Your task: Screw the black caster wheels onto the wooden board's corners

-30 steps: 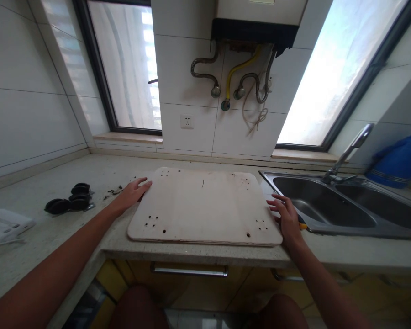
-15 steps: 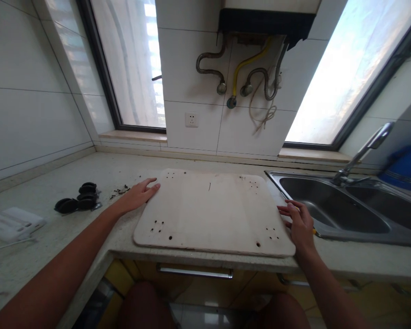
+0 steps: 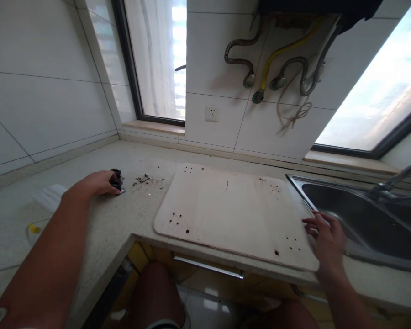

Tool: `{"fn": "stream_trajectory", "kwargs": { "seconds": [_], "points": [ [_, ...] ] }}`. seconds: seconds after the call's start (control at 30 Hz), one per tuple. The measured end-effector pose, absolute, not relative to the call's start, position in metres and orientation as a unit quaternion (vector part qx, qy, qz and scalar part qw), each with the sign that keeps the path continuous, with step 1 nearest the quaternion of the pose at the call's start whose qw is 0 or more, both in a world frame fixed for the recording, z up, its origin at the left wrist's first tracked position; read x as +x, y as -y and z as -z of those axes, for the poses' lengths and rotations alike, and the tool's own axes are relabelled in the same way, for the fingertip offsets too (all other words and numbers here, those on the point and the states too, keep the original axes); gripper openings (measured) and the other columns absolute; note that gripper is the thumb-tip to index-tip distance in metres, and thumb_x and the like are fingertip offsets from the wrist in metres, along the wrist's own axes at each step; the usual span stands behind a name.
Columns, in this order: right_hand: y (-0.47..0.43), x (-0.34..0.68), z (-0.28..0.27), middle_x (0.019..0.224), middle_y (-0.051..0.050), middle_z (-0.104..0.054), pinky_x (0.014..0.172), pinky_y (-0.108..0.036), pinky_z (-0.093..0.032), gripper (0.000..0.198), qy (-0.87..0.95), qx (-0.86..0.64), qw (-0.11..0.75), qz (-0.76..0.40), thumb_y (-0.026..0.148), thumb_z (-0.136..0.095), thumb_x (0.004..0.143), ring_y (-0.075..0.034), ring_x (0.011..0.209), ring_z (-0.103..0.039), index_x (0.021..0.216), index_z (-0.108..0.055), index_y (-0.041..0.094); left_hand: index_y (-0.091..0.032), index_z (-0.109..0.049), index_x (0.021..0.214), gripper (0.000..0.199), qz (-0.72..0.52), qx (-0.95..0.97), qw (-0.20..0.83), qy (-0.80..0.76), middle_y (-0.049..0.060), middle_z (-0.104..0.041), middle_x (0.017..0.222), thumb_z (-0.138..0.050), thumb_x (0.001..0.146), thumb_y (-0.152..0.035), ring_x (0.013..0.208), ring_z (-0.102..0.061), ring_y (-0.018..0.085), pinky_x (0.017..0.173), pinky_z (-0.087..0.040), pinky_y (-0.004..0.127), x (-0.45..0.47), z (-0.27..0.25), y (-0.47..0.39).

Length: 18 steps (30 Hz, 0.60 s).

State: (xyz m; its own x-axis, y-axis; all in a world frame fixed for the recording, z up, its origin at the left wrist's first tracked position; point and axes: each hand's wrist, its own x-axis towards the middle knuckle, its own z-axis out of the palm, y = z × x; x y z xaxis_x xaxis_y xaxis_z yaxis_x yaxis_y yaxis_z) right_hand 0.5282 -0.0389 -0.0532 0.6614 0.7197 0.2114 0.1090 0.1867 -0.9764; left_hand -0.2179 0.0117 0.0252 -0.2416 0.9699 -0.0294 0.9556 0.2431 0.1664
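My left hand [image 3: 101,183] reaches over a small cluster of black casters [image 3: 115,179] on the counter, its fingers closed around one; the hand covers most of the cluster. A pale, round-cornered board [image 3: 226,210] lies flat near the counter's front edge, with groups of small screw holes near its corners. My right hand [image 3: 329,235] is at the board's right edge, beside the sink, fingers curled. In it is what looks like a slim screwdriver [image 3: 345,253], mostly hidden by the hand.
Dark crumbs [image 3: 143,179] lie left of the board. A blurred white box [image 3: 50,197] and a yellow cable end [image 3: 33,227] are farther left. The steel sink [image 3: 296,185] with its tap [image 3: 383,187] borders the right side. Behind is a tiled wall with a socket [image 3: 211,114] and hoses.
My left hand has left the board's left edge and moved left onto the casters. My right hand stays by the board's right edge. The view has turned left.
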Motion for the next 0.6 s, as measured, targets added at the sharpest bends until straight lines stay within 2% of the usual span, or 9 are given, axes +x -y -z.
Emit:
{"fn": "stream_trajectory", "kwargs": {
  "seconds": [0.13, 0.23, 0.37, 0.47, 0.6],
  "points": [
    [0.039, 0.529, 0.054, 0.079, 0.000, -0.075, 0.065, -0.030, -0.047, 0.052, 0.348, -0.594, 0.691, -0.221, 0.061, -0.088, 0.071, -0.016, 0.068, -0.063, 0.105, -0.074, 0.024, -0.021, -0.078, 0.091, 0.046, -0.038, 0.613, 0.097, -0.783, 0.024, -0.080, 0.112, -0.086, 0.048, -0.037, 0.114, -0.075, 0.052, 0.099, -0.059, 0.057, -0.211, -0.022, -0.010],
    [0.040, 0.528, 0.054, 0.079, 0.000, -0.075, 0.066, -0.032, -0.047, 0.051, 0.355, -0.595, 0.688, -0.215, 0.061, -0.088, 0.072, -0.016, 0.067, -0.061, 0.105, -0.073, 0.024, -0.022, -0.076, 0.088, 0.043, -0.057, 0.628, 0.092, -0.771, 0.023, -0.081, 0.110, -0.082, 0.049, -0.038, 0.114, -0.075, 0.052, 0.103, -0.059, 0.060, -0.205, -0.025, -0.009],
    [0.041, 0.526, 0.052, 0.079, 0.000, -0.074, 0.066, -0.033, -0.046, 0.050, 0.363, -0.601, 0.682, -0.205, 0.062, -0.086, 0.075, -0.016, 0.066, -0.061, 0.105, -0.073, 0.024, -0.026, -0.078, 0.101, 0.049, -0.133, 0.677, 0.108, -0.716, 0.016, -0.084, 0.117, -0.079, 0.062, -0.055, 0.116, -0.078, 0.042, 0.106, -0.062, 0.051, -0.176, -0.043, -0.007],
    [0.041, 0.525, 0.052, 0.079, 0.000, -0.074, 0.065, -0.033, -0.045, 0.048, 0.364, -0.600, 0.682, -0.205, 0.060, -0.085, 0.075, -0.016, 0.066, -0.060, 0.105, -0.073, 0.024, -0.026, -0.078, 0.120, 0.062, -0.242, 0.705, 0.121, -0.656, 0.014, -0.084, 0.123, -0.077, 0.072, -0.067, 0.119, -0.078, 0.040, 0.109, -0.061, 0.053, -0.127, -0.056, -0.012],
    [0.040, 0.525, 0.051, 0.079, 0.000, -0.073, 0.065, -0.033, -0.044, 0.050, 0.365, -0.603, 0.680, -0.204, 0.060, -0.084, 0.074, -0.016, 0.065, -0.059, 0.104, -0.072, 0.023, -0.024, -0.071, 0.139, 0.067, -0.316, 0.738, 0.155, -0.576, 0.015, -0.078, 0.141, -0.070, 0.085, -0.065, 0.128, -0.074, 0.037, 0.111, -0.060, 0.053, -0.053, -0.054, -0.036]
  ]
}}
